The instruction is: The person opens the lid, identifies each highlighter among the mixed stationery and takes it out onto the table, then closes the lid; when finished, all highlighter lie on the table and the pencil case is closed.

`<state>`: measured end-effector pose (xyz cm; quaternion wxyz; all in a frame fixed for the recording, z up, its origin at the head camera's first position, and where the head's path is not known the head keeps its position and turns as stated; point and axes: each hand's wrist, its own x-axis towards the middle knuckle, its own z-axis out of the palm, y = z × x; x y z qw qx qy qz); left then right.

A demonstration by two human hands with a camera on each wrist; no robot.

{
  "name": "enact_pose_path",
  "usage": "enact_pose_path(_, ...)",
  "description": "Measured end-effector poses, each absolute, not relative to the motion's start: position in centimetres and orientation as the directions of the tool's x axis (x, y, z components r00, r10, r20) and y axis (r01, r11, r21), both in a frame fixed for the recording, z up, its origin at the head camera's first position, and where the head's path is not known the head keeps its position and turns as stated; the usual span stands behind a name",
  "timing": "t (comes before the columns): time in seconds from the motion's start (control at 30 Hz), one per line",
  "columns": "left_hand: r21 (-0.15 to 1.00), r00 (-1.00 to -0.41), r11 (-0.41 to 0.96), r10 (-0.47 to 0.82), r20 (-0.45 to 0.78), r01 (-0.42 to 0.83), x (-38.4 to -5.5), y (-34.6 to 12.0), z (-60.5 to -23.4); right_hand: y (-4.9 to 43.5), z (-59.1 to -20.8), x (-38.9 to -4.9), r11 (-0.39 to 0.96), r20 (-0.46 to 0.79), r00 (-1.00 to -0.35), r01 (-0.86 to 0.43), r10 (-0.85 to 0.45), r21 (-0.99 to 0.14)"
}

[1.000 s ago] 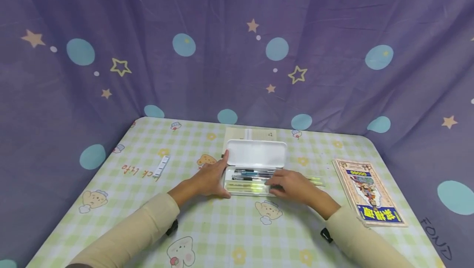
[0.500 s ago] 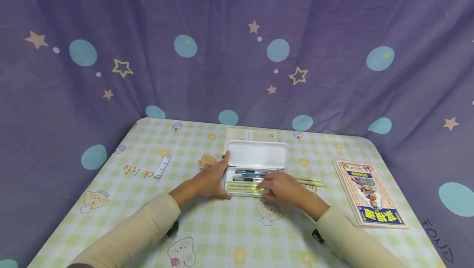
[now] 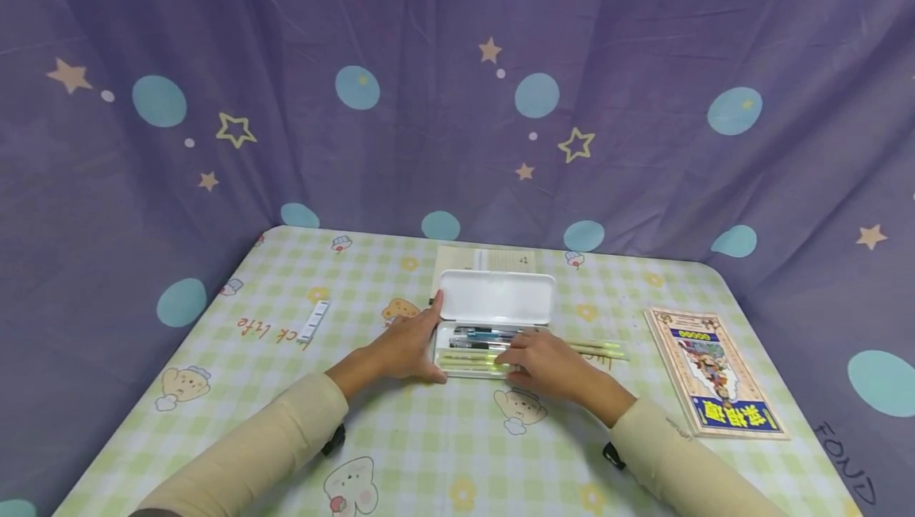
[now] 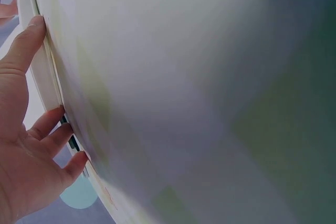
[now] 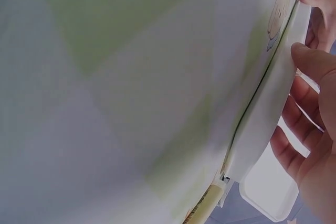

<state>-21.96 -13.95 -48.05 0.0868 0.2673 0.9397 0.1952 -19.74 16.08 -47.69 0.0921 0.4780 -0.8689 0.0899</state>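
A white pencil case (image 3: 496, 299) lies with its lid raised and leaning back. My left hand (image 3: 410, 342) holds its left end, thumb at the front corner and fingers toward the hinge. Dark and clear pens (image 3: 472, 333) and pale yellow sticks (image 3: 466, 360) fill the tray. Over the tray's right half is my right hand (image 3: 546, 362), its fingertips at the yellow sticks and hiding their right ends. In the right wrist view, the thumb of my right hand (image 5: 315, 124) sits by the case's front rim (image 5: 273, 103). Its fingers bend loosely inward.
More pale yellow sticks (image 3: 604, 349) lie right of the case. A comic-style book (image 3: 718, 374) is farther right. Behind the lid lies a cream booklet (image 3: 450, 256), and a small white strip with dark marks (image 3: 313, 322) rests at left. A purple curtain (image 3: 400, 160) hangs behind the table.
Between one second and half a second ago, my right hand shifted slightly left over the tray; it has stayed there since. My left hand keeps its place on the case.
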Motion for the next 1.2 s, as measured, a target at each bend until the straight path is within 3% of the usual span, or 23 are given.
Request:
enact_pose_path(0.67,0.405,-0.841,0.782,0.539,-0.056,0.474,-22.1,-14.0,-48.2,16.2,-47.3,-19.8,0.515,0.269,-0.518,-0.853,-0.812,-0.088)
enact_pose_path(1.2,0.405,-0.842,0.783,0.536,-0.055,0.472,-22.0,-13.8,-48.1,17.9,-47.0,-19.9,0.576,0.305,-0.587,-0.806,-0.75,-0.134)
